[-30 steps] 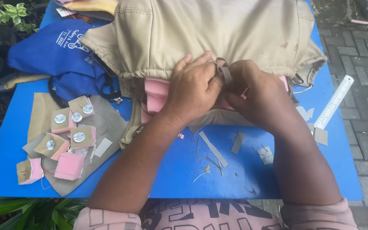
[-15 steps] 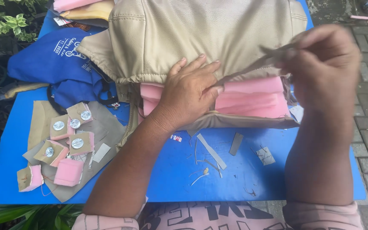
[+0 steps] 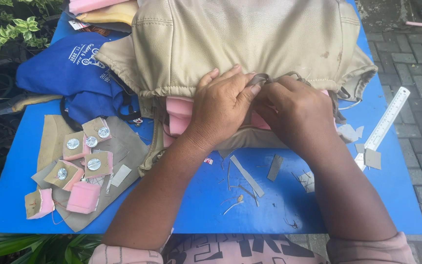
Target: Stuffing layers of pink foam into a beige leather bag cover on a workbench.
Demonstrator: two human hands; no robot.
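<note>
Hands meet at the lower seam of a beige leather cover [image 3: 250,44], which lies across the far half of the blue table [image 3: 289,205]. Left hand [image 3: 221,105] rests flat on the cover, fingers together, thumb and forefinger pinching a small grey strip [image 3: 260,78] at the seam. Right hand [image 3: 296,110] sits just beside it, fingers curled shut at the same strip (what they grip is hidden). Pink foam [image 3: 179,115] shows under the cover's edge. Left of the cover: blue cloth [image 3: 69,80], foam squares with metal buttons [image 3: 91,146]. Right of it: clear ruler [image 3: 384,124].
</note>
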